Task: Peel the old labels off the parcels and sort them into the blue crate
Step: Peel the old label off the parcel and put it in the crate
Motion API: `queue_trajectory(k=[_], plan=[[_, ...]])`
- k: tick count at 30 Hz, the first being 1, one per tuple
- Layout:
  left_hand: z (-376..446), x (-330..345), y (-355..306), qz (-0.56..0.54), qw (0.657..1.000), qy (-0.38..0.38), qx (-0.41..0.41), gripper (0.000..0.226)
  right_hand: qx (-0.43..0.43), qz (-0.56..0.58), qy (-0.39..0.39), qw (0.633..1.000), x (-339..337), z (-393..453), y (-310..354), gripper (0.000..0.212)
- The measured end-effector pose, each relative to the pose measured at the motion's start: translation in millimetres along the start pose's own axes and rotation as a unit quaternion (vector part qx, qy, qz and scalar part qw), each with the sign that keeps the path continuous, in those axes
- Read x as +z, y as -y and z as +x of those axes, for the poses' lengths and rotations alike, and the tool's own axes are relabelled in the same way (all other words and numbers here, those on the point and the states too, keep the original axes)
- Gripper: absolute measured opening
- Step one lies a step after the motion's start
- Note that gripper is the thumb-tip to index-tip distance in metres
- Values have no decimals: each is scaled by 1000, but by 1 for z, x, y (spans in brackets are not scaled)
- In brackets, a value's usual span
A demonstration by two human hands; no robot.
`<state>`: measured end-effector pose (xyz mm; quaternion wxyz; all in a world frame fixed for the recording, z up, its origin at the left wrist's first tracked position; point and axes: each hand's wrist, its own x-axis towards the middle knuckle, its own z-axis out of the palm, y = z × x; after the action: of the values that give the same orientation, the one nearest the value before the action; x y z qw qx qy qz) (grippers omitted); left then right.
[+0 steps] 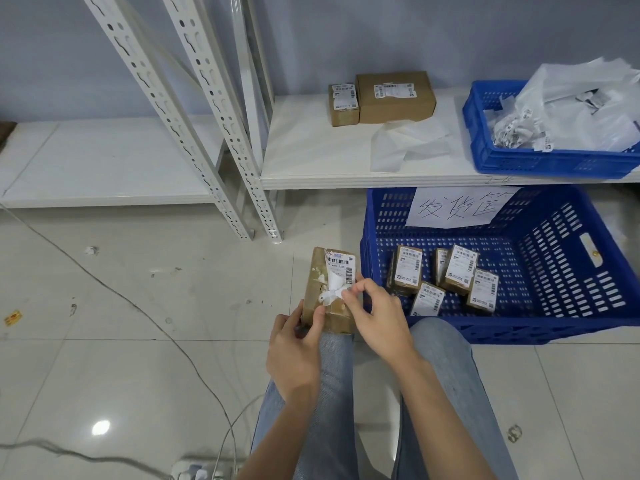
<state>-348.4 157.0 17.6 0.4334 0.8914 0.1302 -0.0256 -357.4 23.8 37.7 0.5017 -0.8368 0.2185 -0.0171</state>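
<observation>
Mid-peel: left hand [293, 355] grips parcel [327, 289] on knee, just left of floor crate [498, 327], right hand [375, 315] pinches half-lifted label [337, 277]; next likely pull it clear without tearing, then drop parcel in crate.

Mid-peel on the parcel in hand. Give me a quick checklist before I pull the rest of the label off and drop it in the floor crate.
1. Left hand grips the parcel: ok.
2. Right hand pinches the peeled label: ok.
3. Label fully off: not ok, the barcode end is stuck on.
4. Label coming off whole: not ok, torn scraps remain on the cardboard.
5. Floor crate has free space beside its parcels: ok.
6. Other labels on hidden sides: cannot tell.
</observation>
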Motion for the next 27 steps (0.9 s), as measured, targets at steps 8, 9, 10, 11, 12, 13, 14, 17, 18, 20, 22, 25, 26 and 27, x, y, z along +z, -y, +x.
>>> queue_trajectory(k=[8,9,10,11,12,13,14,17,18,20,22,25,26,27], plan=[[-1,1,0,11,1000,2,0,50,-39,-15,-19,999,2,-1,-2,7],[-1,1,0,10,1000,2,2,50,-47,-21,-35,998,4,-1,-5,7],[-1,1,0,8,1000,2,3,49,-57,-29,-45,997,6,0,-4,6],[-1,1,0,7,1000,3,2,48,-66,-40,-49,996,7,0,-4,6],[-1,1,0,7,1000,3,1,47,-72,-44,-46,995,9,1,-5,6],[0,1,1,8,1000,3,0,47,-71,-44,-38,996,10,1,-5,6],[0,1,1,8,1000,2,0,49,-67,-46,-32,996,9,2,-5,4],[0,1,1,15,1000,2,7,56,-54,-92,-52,993,7,3,-8,4],[0,1,1,15,1000,4,8,57,-49,-105,-61,991,7,3,-8,6],[-1,-1,1,15,1000,6,12,59,-40,-120,-72,989,8,3,-6,9],[-1,-2,0,12,1000,6,14,60,-31,-120,-82,989,9,3,-3,9],[-2,-1,0,12,1000,6,10,57,-18,-85,-87,992,5,3,3,8],[-1,-1,0,14,1000,6,9,54,-5,-67,-83,994,3,4,5,8],[-1,-1,0,15,1000,6,7,53,8,-46,-76,996,2,5,6,8]])
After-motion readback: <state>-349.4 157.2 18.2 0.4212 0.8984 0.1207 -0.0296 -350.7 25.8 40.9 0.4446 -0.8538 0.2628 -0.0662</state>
